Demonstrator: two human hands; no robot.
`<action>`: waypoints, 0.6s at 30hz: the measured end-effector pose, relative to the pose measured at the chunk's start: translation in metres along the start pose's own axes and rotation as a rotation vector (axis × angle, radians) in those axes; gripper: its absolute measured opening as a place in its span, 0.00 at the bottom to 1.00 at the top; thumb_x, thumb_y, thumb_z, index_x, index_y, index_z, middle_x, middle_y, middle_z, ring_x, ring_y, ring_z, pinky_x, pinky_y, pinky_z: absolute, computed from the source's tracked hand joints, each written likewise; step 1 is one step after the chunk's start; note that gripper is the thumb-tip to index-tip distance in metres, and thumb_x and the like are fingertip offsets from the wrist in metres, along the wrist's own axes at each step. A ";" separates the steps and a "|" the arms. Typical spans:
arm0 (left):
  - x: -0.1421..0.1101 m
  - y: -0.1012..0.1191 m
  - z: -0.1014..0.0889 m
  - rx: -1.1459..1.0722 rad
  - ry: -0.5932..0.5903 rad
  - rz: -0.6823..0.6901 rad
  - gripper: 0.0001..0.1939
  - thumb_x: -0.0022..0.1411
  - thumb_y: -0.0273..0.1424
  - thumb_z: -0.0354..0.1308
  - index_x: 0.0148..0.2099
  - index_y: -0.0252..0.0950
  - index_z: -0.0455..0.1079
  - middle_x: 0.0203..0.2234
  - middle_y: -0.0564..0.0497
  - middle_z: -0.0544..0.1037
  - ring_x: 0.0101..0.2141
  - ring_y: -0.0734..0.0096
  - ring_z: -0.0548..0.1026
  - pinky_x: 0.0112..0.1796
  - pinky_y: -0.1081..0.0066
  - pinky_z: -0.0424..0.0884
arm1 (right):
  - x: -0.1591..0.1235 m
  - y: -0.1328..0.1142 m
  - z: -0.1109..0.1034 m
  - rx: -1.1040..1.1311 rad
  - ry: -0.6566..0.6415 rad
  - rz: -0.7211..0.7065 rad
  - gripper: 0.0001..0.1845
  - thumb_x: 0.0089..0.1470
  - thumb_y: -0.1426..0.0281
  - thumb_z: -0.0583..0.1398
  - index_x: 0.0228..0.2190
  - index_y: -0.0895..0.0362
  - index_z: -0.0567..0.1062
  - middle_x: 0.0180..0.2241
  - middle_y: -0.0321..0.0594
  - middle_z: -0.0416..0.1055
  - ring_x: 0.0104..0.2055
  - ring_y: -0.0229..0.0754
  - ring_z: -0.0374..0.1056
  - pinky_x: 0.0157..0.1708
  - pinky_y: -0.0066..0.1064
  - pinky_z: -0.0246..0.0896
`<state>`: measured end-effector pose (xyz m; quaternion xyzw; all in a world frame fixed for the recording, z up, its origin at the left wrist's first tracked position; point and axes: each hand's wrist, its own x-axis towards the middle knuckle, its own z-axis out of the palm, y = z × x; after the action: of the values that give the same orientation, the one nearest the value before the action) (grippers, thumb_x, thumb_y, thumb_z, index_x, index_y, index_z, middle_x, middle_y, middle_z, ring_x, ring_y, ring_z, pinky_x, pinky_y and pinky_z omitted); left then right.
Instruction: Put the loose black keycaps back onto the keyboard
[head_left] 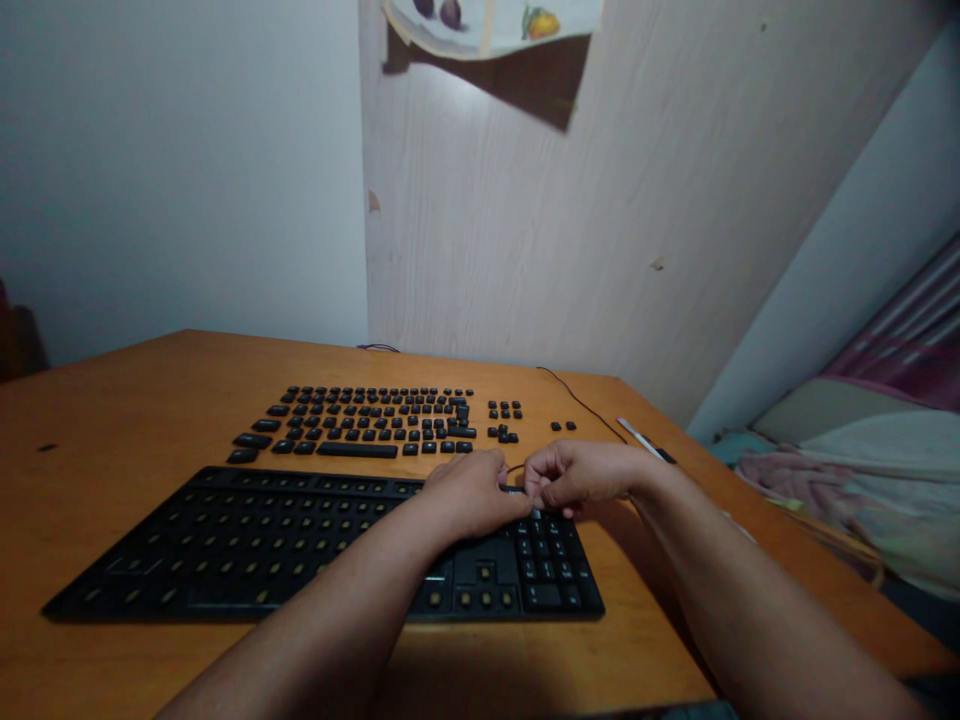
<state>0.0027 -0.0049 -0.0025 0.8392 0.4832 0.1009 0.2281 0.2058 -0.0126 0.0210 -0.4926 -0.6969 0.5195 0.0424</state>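
A black keyboard (pixel 247 530) lies on the desk, most of its key places bare with pale stems showing. Keycaps (pixel 551 570) sit on its number pad at the right end. Across the keyboard's upper right part rests my left hand (pixel 476 490), its thumb stretched toward the top of the number pad and its other fingers bent and partly hidden. My right hand (pixel 574 475) is pinched at the pad's top row, fingertips on a small keycap (pixel 535 514). The two hands' tips nearly meet there.
Loose black keycaps (pixel 375 410) lie in keyboard order behind the keyboard, with a long space bar (pixel 357 450) in front. Smaller groups of keycaps (pixel 504 409) lie farther right. A thin cable (pixel 577 397) and a white stick-like thing (pixel 637 436) are on the wooden desk (pixel 150 400). A bed stands at right.
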 end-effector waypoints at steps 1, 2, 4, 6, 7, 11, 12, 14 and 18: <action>0.000 0.000 0.000 -0.004 -0.004 -0.006 0.25 0.50 0.56 0.54 0.39 0.40 0.70 0.34 0.48 0.77 0.34 0.61 0.74 0.28 0.70 0.61 | 0.001 0.000 0.000 0.004 -0.002 0.003 0.05 0.46 0.74 0.60 0.30 0.58 0.72 0.21 0.27 0.64 0.19 0.29 0.61 0.20 0.21 0.57; 0.000 0.000 0.000 -0.008 -0.006 -0.012 0.26 0.49 0.56 0.54 0.39 0.40 0.70 0.35 0.48 0.77 0.34 0.61 0.74 0.28 0.70 0.61 | 0.001 0.001 -0.001 0.008 -0.003 0.009 0.05 0.46 0.74 0.59 0.30 0.58 0.72 0.21 0.27 0.64 0.19 0.29 0.61 0.20 0.21 0.57; 0.001 -0.001 0.000 -0.013 -0.012 -0.020 0.27 0.48 0.58 0.54 0.39 0.41 0.70 0.35 0.48 0.77 0.33 0.61 0.73 0.28 0.70 0.61 | 0.002 0.001 -0.001 0.016 -0.006 0.024 0.06 0.45 0.75 0.59 0.30 0.58 0.71 0.20 0.27 0.65 0.19 0.29 0.61 0.19 0.20 0.57; 0.001 -0.001 0.000 -0.014 -0.016 -0.024 0.28 0.47 0.58 0.54 0.39 0.41 0.70 0.35 0.48 0.77 0.33 0.61 0.73 0.28 0.70 0.61 | 0.003 0.001 -0.002 0.018 -0.010 0.036 0.06 0.45 0.75 0.59 0.30 0.58 0.71 0.20 0.27 0.65 0.19 0.29 0.61 0.19 0.20 0.56; 0.002 -0.001 0.000 -0.013 -0.016 -0.025 0.28 0.47 0.58 0.54 0.39 0.41 0.70 0.35 0.48 0.77 0.33 0.61 0.73 0.28 0.70 0.61 | 0.003 0.001 -0.003 0.017 -0.012 0.038 0.06 0.45 0.75 0.59 0.30 0.58 0.72 0.20 0.27 0.65 0.19 0.29 0.61 0.19 0.20 0.55; 0.002 0.000 0.000 -0.003 -0.004 -0.040 0.28 0.47 0.59 0.54 0.38 0.42 0.69 0.36 0.48 0.77 0.34 0.60 0.73 0.29 0.69 0.62 | 0.003 0.000 -0.003 0.001 -0.003 0.025 0.06 0.44 0.76 0.58 0.30 0.58 0.72 0.20 0.27 0.66 0.19 0.29 0.61 0.19 0.20 0.55; 0.002 0.001 -0.001 -0.002 -0.003 -0.042 0.28 0.47 0.59 0.54 0.38 0.42 0.69 0.36 0.48 0.77 0.34 0.60 0.73 0.29 0.69 0.63 | 0.003 0.001 -0.003 0.000 0.000 0.019 0.06 0.44 0.76 0.58 0.29 0.58 0.72 0.20 0.27 0.66 0.19 0.29 0.61 0.19 0.20 0.55; 0.002 0.002 -0.001 -0.004 -0.006 -0.047 0.27 0.47 0.58 0.54 0.38 0.42 0.69 0.35 0.49 0.77 0.35 0.59 0.74 0.31 0.68 0.63 | 0.003 0.001 -0.002 0.000 0.000 0.009 0.06 0.44 0.76 0.58 0.29 0.58 0.72 0.20 0.27 0.65 0.19 0.29 0.60 0.20 0.21 0.56; 0.001 0.005 -0.003 -0.005 -0.008 -0.068 0.25 0.47 0.56 0.54 0.36 0.42 0.69 0.35 0.49 0.77 0.36 0.58 0.74 0.32 0.67 0.64 | 0.004 0.002 -0.002 -0.008 -0.008 -0.004 0.05 0.45 0.76 0.58 0.29 0.58 0.71 0.20 0.27 0.64 0.19 0.29 0.60 0.19 0.21 0.55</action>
<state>0.0060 -0.0059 0.0026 0.8221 0.5103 0.0910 0.2354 0.2064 -0.0086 0.0189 -0.4892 -0.7001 0.5187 0.0387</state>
